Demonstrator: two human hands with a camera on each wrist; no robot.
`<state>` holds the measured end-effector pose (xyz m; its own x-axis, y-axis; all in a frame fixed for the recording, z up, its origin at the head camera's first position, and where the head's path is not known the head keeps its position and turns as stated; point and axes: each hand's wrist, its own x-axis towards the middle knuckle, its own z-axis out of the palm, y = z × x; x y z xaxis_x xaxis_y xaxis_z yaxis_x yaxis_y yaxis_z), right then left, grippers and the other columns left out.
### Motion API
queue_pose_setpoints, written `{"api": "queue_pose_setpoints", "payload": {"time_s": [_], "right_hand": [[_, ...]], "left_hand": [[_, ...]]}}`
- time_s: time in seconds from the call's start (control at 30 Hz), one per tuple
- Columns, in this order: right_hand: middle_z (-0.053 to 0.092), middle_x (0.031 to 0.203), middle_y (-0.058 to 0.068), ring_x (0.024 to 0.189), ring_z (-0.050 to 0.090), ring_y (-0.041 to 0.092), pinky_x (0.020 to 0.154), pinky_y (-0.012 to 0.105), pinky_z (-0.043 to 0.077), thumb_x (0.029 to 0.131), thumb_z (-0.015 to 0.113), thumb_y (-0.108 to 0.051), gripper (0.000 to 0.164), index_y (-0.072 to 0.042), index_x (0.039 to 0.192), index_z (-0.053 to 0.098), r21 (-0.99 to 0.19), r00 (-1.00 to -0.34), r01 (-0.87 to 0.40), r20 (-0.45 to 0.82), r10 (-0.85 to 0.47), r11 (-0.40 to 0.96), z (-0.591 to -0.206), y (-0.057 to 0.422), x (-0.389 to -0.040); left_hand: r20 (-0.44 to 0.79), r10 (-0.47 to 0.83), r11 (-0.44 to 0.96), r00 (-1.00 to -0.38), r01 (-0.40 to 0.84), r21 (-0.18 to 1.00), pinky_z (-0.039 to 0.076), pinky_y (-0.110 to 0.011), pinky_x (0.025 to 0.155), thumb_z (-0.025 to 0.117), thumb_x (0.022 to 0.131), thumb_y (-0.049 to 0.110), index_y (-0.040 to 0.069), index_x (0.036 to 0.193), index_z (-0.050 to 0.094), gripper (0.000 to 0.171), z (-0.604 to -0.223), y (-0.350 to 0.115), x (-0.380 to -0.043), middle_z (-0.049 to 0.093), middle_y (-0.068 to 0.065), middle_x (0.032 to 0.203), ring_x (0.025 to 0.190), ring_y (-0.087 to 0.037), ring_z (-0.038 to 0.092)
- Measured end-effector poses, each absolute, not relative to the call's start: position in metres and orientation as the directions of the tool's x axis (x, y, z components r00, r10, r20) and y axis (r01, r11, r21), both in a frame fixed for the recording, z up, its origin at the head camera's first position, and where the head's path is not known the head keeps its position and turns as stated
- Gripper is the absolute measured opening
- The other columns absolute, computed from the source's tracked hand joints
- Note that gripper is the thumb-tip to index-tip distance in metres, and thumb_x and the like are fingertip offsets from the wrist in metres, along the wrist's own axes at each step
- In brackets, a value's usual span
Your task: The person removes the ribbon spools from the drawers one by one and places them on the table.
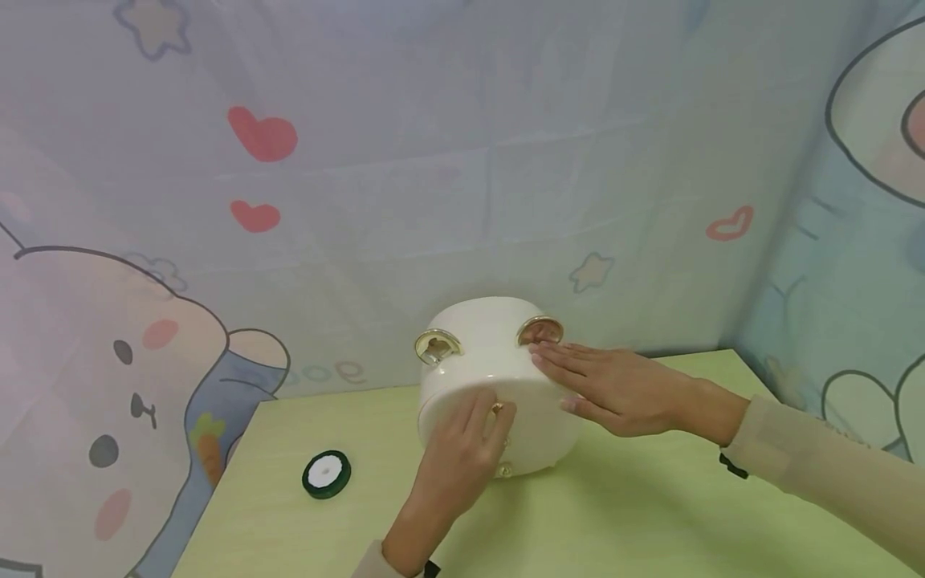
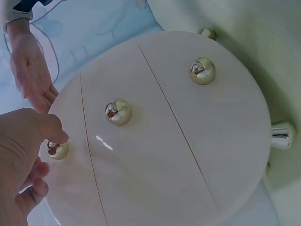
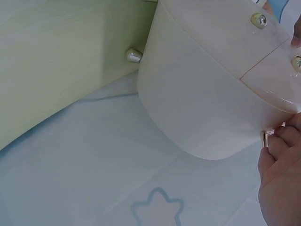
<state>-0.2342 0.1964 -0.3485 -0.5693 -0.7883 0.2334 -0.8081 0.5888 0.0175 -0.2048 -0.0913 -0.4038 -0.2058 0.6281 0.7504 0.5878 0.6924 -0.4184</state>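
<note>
A white round drawer box (image 1: 499,341) lies on its curved side, its flat front toward me. Two seams divide that front into three sections, each with a shiny gold ball knob (image 2: 118,111). With thumb and fingers my left hand (image 1: 462,449) pinches the top knob (image 2: 57,149); part of that knob is hidden by the thumb. My right hand (image 1: 629,391) rests its straight fingers on the box's upper right side, just below a gold ear-shaped ring (image 1: 540,331). Another gold ring (image 1: 438,346) stands on the upper left.
A dark green ribbon spool (image 1: 327,474) with a white centre lies left of the box on the pale green tabletop (image 1: 650,514). A small gold foot (image 3: 133,55) supports the box from below. Behind the table hangs a printed cartoon cloth (image 1: 405,201).
</note>
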Motion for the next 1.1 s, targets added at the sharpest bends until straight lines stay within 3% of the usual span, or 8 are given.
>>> {"api": "queue_pose_setpoints", "payload": {"time_s": [0.37, 0.57, 0.77, 1.1], "right_hand": [[0.028, 0.174, 0.003, 0.160, 0.034, 0.025, 0.124, 0.044, 0.040, 0.112, 0.045, -0.039, 0.064, -0.012, 0.167, 0.028, 0.012, -0.576, -0.806, 0.216, -0.788, 0.592, -0.350, 0.196, -0.234], [0.028, 0.174, 0.003, 0.160, 0.033, 0.024, 0.124, 0.043, 0.039, 0.112, 0.045, -0.039, 0.064, -0.012, 0.167, 0.028, 0.017, -0.576, -0.805, 0.213, -0.789, 0.593, -0.350, 0.196, -0.235], [0.028, 0.174, 0.002, 0.160, 0.034, 0.024, 0.124, 0.043, 0.039, 0.112, 0.045, -0.039, 0.064, -0.012, 0.167, 0.027, 0.031, -0.575, -0.804, 0.215, -0.790, 0.594, -0.350, 0.196, -0.236], [0.028, 0.174, 0.004, 0.159, 0.034, 0.024, 0.124, 0.042, 0.039, 0.112, 0.046, -0.038, 0.064, -0.011, 0.166, 0.028, 0.050, -0.566, -0.806, 0.225, -0.793, 0.589, -0.350, 0.196, -0.236]], "left_hand": [[0.693, 0.691, 0.665, -0.204, 0.554, -0.500, 0.052, -0.027, 0.074, 0.057, 0.090, 0.012, 0.011, 0.104, 0.069, 0.019, -0.420, -0.099, -0.197, 0.066, -0.004, 0.101, 0.089, -0.019, 0.063], [0.658, 0.719, 0.644, -0.221, 0.569, -0.512, 0.052, -0.025, 0.072, 0.055, 0.091, 0.011, 0.015, 0.098, 0.069, 0.016, -0.433, -0.099, -0.197, 0.065, 0.000, 0.098, 0.089, -0.017, 0.062], [0.603, 0.753, 0.633, -0.264, 0.543, -0.552, 0.050, -0.023, 0.068, 0.055, 0.093, 0.015, 0.018, 0.102, 0.069, 0.017, -0.444, -0.098, -0.197, 0.066, 0.001, 0.102, 0.093, -0.017, 0.063], [0.587, 0.765, 0.629, -0.267, 0.508, -0.589, 0.049, -0.022, 0.064, 0.055, 0.095, 0.018, 0.018, 0.104, 0.069, 0.017, -0.454, -0.097, -0.200, 0.066, -0.001, 0.103, 0.096, -0.017, 0.064]]}}
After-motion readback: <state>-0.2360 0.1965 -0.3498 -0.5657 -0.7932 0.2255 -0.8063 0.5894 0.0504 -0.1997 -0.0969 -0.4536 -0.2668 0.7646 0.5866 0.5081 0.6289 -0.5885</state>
